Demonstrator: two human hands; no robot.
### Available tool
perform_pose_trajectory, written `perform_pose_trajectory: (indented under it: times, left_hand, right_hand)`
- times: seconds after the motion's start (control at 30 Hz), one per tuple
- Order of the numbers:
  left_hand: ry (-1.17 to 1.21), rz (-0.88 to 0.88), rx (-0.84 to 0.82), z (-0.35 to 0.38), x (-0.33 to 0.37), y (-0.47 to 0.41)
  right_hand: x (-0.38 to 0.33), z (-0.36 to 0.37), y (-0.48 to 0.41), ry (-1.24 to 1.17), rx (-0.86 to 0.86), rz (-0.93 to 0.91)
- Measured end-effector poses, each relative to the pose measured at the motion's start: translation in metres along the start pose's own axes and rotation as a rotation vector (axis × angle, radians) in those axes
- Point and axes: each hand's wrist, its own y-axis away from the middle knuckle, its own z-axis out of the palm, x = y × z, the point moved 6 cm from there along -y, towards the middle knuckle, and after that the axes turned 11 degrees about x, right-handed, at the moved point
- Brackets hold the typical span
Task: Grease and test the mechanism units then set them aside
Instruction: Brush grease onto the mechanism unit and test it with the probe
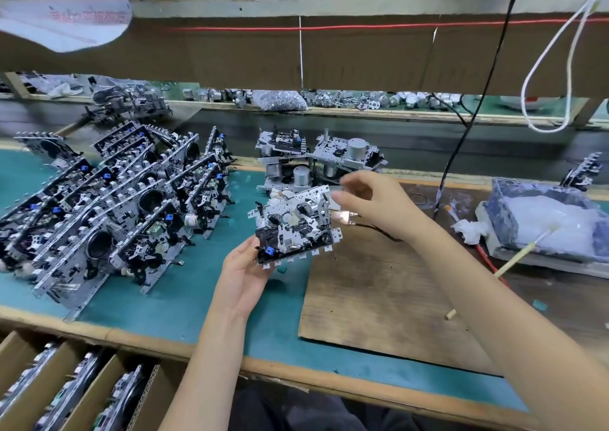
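My left hand (244,272) grips a metal mechanism unit (293,223) by its lower left corner and holds it tilted above the teal mat. The unit shows black gears and a small blue part near my thumb. My right hand (369,199) hovers at the unit's upper right edge, blurred, fingers loosely curled; whether it touches the unit is unclear. A pair of test probe clips (346,216) with dark wires lies just under that hand. A tub of white grease (553,219) with a stick applicator (520,256) stands at the right.
Rows of several stacked units (108,213) fill the mat at left. A few more units with motors (319,163) sit behind. A cardboard sheet (395,292) covers the bench at right. Boxes with units (66,394) are below the front edge. Cables (461,153) hang down.
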Motion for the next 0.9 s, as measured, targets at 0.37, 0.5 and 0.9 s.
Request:
perform_pose_trajectory:
  times: [0.37,0.5,0.9]
  left_hand:
    - [-0.048,0.046,-0.053,0.006,0.004,0.004]
    - [-0.091,0.040,-0.047,0.008,0.000,0.003]
    - [-0.073,0.026,-0.039,0.000,-0.006,-0.006]
  right_hand:
    - [-0.054,0.068,0.017,0.803,-0.254,-0.517]
    - [-0.052,0.070,0.016,0.835,-0.259,-0.528]
    - [0.009,-0.059,0.034,0.879,-0.046,0.068]
